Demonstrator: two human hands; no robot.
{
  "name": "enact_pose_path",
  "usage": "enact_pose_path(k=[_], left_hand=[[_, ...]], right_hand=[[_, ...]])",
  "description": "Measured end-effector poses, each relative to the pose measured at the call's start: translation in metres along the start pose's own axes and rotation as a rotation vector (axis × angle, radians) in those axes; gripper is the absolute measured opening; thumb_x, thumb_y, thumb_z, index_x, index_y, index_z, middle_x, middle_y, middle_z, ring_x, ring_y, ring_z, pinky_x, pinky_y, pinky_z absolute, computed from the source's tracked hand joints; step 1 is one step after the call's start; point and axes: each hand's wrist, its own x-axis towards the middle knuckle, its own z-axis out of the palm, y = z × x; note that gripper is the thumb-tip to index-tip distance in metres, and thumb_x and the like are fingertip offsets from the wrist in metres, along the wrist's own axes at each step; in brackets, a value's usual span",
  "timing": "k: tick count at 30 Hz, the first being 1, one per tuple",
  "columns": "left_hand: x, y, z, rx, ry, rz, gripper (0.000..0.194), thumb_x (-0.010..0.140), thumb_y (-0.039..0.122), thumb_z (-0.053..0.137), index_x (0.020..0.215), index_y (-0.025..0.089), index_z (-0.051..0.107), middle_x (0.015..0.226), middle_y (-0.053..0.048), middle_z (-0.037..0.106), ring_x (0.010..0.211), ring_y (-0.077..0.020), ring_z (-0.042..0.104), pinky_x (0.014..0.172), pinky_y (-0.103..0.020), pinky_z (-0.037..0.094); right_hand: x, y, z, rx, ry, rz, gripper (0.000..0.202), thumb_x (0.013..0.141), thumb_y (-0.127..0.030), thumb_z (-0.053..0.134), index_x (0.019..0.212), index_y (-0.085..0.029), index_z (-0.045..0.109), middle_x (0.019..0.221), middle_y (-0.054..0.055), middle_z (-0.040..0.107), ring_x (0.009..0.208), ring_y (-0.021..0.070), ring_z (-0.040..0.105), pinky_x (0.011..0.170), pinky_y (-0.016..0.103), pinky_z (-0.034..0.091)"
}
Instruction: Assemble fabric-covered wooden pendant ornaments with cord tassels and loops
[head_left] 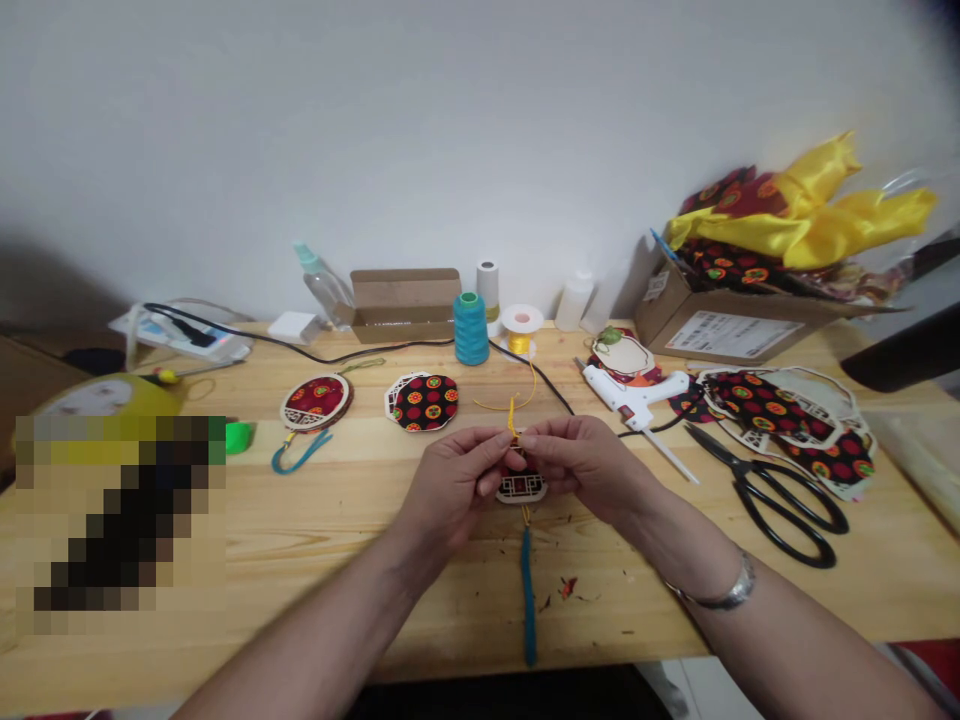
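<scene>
Both hands meet over the middle of the wooden table. My left hand (466, 468) pinches a thin yellow cord (512, 415) between thumb and finger. Facing it, my right hand (574, 458) pinches the same cord at its base. Under the fingers is a small ornament (521, 488) with a white lattice edge and dark red fabric, partly hidden by both hands. A teal tassel (529, 600) hangs from its lower end and lies towards the front edge. The cord runs back to a white spool of yellow cord (519, 343).
Black scissors (780, 490) and a white glue gun (634, 395) lie at the right, near patterned fabric pieces (795, 420). Behind stand a teal thread cone (471, 330) and cardboard box (720, 325). Two round ornaments (319, 402) (426, 403) lie left of centre; a black cable crosses the back.
</scene>
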Motion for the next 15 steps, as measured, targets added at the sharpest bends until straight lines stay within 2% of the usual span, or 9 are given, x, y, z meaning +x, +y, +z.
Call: enact_pose_path(k=[6, 10, 15], left_hand=[[-0.0004, 0.0013, -0.0002, 0.035, -0.002, 0.007, 0.012, 0.068, 0.02, 0.069, 0.064, 0.01, 0.066, 0.056, -0.001, 0.062, 0.037, 0.0016, 0.034, 0.038, -0.013, 0.021], [-0.0006, 0.0015, 0.0001, 0.078, 0.0, 0.024, 0.012, 0.068, 0.02, 0.068, 0.063, 0.01, 0.067, 0.055, -0.001, 0.062, 0.037, 0.0011, 0.034, 0.04, -0.014, 0.023], [-0.001, -0.0007, -0.0003, 0.116, -0.022, 0.019, 0.01, 0.069, 0.02, 0.067, 0.066, 0.011, 0.068, 0.055, -0.001, 0.062, 0.039, -0.0008, 0.036, 0.04, -0.015, 0.023]], right_hand=[[0.001, -0.0012, -0.0018, -0.081, 0.107, -0.071, 0.026, 0.065, -0.037, 0.07, 0.064, -0.014, 0.059, 0.049, -0.005, 0.047, 0.041, 0.0038, 0.036, 0.039, 0.018, 0.022], [0.001, -0.0011, -0.0008, -0.134, 0.032, -0.096, 0.03, 0.07, -0.044, 0.065, 0.069, -0.014, 0.063, 0.057, -0.001, 0.055, 0.045, 0.0058, 0.042, 0.041, 0.02, 0.029], [0.0012, 0.0014, 0.0008, -0.171, -0.015, -0.146, 0.026, 0.069, -0.036, 0.069, 0.083, -0.014, 0.067, 0.062, -0.001, 0.059, 0.048, 0.005, 0.041, 0.044, 0.019, 0.029]])
